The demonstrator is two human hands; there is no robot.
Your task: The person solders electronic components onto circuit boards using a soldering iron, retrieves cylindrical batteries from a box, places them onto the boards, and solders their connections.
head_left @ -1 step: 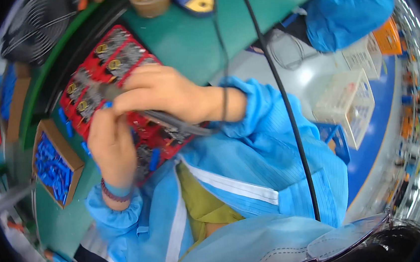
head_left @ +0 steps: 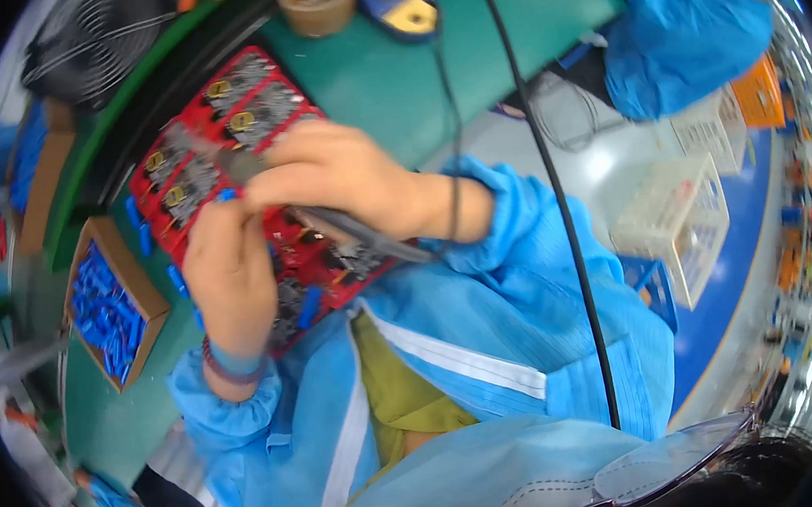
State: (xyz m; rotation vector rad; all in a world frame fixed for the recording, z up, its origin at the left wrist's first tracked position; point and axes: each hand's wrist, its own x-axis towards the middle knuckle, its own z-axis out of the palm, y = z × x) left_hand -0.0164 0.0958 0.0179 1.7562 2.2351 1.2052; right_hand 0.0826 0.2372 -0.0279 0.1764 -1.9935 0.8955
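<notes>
A red tray-like panel [head_left: 192, 219] holding rows of grey parts with yellow rings lies on the green table under my hands. My right hand [head_left: 346, 177] is closed round a dark, corded pen-like tool [head_left: 242, 162], apparently a soldering iron, blurred by motion. Fingers bent and pressed together, my left hand [head_left: 229, 274] meets it above the panel. A small blue cylinder [head_left: 226, 194] shows at the left fingertips; its lower part is hidden. Another blue cylinder [head_left: 310, 306] rests on the panel's near part, and several lie along its left edge.
A cardboard box [head_left: 146, 320] of blue cylinders stands left. Beyond the panel are a round tan container [head_left: 317, 2] and a blue-and-yellow iron stand [head_left: 404, 12]. A black cable [head_left: 561, 206] hangs across the view. A co-worker's blue sleeve [head_left: 673, 51] is at upper right; a black fan [head_left: 98, 44] at upper left.
The view has shifted slightly, so the panel, box and stand appear farther right. Both hands keep the same hold over the panel. A co-worker's hand now shows at upper right.
</notes>
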